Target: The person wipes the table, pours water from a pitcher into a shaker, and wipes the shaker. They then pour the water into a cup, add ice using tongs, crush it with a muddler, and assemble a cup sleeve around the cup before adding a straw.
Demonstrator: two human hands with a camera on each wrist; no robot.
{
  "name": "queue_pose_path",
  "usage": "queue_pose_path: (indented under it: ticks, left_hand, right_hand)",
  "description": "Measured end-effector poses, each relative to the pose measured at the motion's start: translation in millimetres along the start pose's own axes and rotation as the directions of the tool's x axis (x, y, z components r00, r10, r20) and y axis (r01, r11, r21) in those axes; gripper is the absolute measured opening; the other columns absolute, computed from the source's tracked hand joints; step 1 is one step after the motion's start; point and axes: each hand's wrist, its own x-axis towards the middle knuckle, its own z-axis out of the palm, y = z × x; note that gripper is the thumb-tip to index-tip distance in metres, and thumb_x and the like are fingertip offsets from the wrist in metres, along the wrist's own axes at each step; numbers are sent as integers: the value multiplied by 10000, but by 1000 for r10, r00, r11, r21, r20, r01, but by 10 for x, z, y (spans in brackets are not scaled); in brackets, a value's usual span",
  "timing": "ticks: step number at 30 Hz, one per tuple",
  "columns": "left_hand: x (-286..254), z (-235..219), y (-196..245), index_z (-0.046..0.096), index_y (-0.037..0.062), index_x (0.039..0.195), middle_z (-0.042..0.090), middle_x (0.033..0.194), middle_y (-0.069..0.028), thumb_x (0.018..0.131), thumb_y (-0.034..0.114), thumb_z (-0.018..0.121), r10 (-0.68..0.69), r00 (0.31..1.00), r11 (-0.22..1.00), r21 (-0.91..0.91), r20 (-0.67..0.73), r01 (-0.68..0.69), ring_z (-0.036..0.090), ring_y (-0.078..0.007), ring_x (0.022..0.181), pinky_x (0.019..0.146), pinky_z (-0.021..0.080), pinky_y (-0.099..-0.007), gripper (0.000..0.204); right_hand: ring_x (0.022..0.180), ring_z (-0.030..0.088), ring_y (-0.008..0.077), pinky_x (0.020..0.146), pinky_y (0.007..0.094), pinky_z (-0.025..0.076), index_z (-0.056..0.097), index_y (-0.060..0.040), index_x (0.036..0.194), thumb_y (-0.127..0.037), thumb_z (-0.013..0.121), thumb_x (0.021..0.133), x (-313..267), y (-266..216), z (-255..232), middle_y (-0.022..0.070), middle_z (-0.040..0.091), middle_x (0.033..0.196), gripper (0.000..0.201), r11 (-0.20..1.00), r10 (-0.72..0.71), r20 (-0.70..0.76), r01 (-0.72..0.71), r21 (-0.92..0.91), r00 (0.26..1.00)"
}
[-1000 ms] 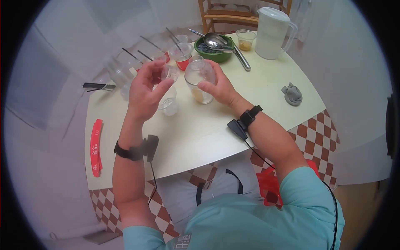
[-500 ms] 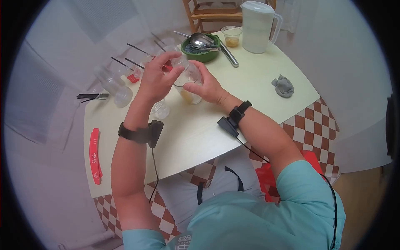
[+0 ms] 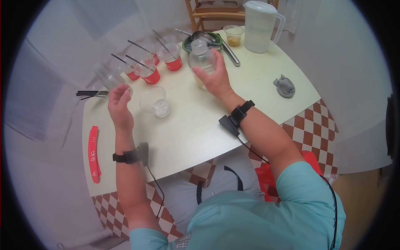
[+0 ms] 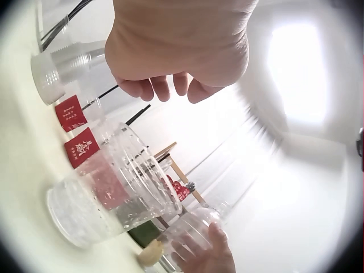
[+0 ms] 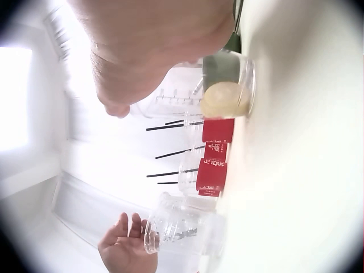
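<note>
My right hand (image 3: 214,79) grips a clear shaker (image 3: 203,61) around its side, thumb facing me. The shaker stands upright, with a clear cap (image 3: 199,45) on its narrow top. A pale yellow round lump (image 5: 226,99) sits inside near the bottom. My left hand (image 3: 121,109) is raised at the left, empty, with its fingers loosely bent. Close to its right stands a clear plastic cup (image 3: 153,100), with droplets on its wall in the left wrist view. Behind the left hand lies a stack of clear cups (image 3: 106,76), partly hidden by it.
Several clear cups with red sleeves (image 3: 173,63) and black straws stand at the back. Behind the shaker is a green bowl (image 3: 186,45) with metal tools. A lidded pitcher (image 3: 260,29), a small cup of amber liquid (image 3: 233,39), a grey cloth (image 3: 285,86) and red strips (image 3: 93,154) lie around.
My left hand brought a small clear piece onto the shaker's top, let go and moved away to the left. My right hand has stayed around the shaker.
</note>
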Motion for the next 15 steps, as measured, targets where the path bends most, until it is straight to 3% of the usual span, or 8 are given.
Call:
queue_pose_path:
  ticks: [2,4,5,7,9,15]
  left_hand:
    - [-83,-76,-77,548,67,1322,596,1288,-46,987,155,583,-85,996,996,-37,41,86,540,-170,1169,966,416,-338,348]
    - [-162,-95,-166,432,71,1446,500,1408,-81,986,185,583,-180,970,944,-249,162,217,481,-201,1265,1038,398,-362,497]
    - [-178,-94,-219,432,71,1446,500,1408,-81,986,185,583,-182,970,941,-258,163,220,481,-201,1265,1038,398,-362,497]
    - [-210,-67,-298,319,78,1526,422,1470,-106,961,235,633,-177,918,885,-350,356,307,431,-235,1333,1128,344,-405,666]
    - [-246,-39,-301,295,77,1539,408,1479,-121,937,255,670,-179,902,891,-324,392,318,421,-251,1350,1152,322,-422,732]
    - [-296,32,-341,231,77,1568,379,1513,-166,844,297,792,-211,846,909,-220,489,354,384,-297,1397,1183,286,-445,941]
  right_hand:
    - [1311,475,356,1113,420,390,369,18,1437,-399,815,802,27,14,-66,236,464,1397,881,999,49,-43,-50,-17,998]
    - [1291,480,375,1092,437,405,379,18,1425,-421,815,790,110,80,-93,241,473,1377,887,996,56,-184,-69,-63,981]
    - [1297,469,390,1094,461,391,370,15,1444,-454,816,779,129,115,-114,245,488,1372,928,989,70,-216,-96,-112,974]
    - [1304,460,393,1102,470,378,361,13,1455,-462,814,780,161,67,-173,246,486,1382,941,975,85,-225,-128,-180,971]
    - [1311,451,396,1109,478,366,353,11,1466,-471,813,781,186,72,-216,246,485,1391,955,957,100,-234,-158,-243,967]
    - [1324,432,397,1121,481,348,337,13,1485,-466,806,797,286,192,-280,250,468,1420,961,969,74,-274,-134,-207,959]
